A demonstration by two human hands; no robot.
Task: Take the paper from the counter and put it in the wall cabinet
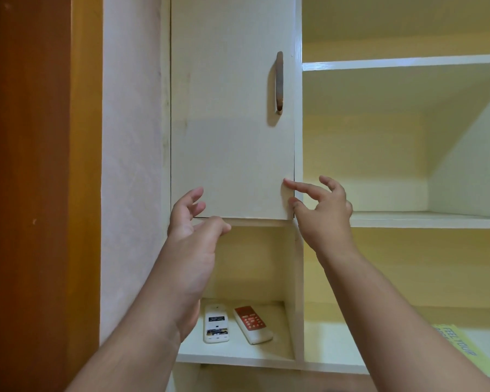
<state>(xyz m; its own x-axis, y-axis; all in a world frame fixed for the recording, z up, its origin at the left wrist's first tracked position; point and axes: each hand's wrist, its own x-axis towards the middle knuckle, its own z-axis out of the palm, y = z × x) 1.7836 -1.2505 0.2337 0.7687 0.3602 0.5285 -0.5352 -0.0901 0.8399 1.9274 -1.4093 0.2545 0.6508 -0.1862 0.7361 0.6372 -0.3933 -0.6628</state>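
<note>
A white shelf [238,353] carries two remote controls, one white [216,323], one red-faced [253,323], side by side.

The cream wall cabinet door [232,108] is shut, its brown handle [279,82] upright.

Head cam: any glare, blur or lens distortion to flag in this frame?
Head view: soft, even light and no glare; the handle throws a faint shadow to its left on the closed cabinet door. Wide-angle bend shows in the leaning shelf edges at right. The left hand and right hand are slightly soft; the yellow paper at the lower right edge is cropped and its print smeared.
</note>
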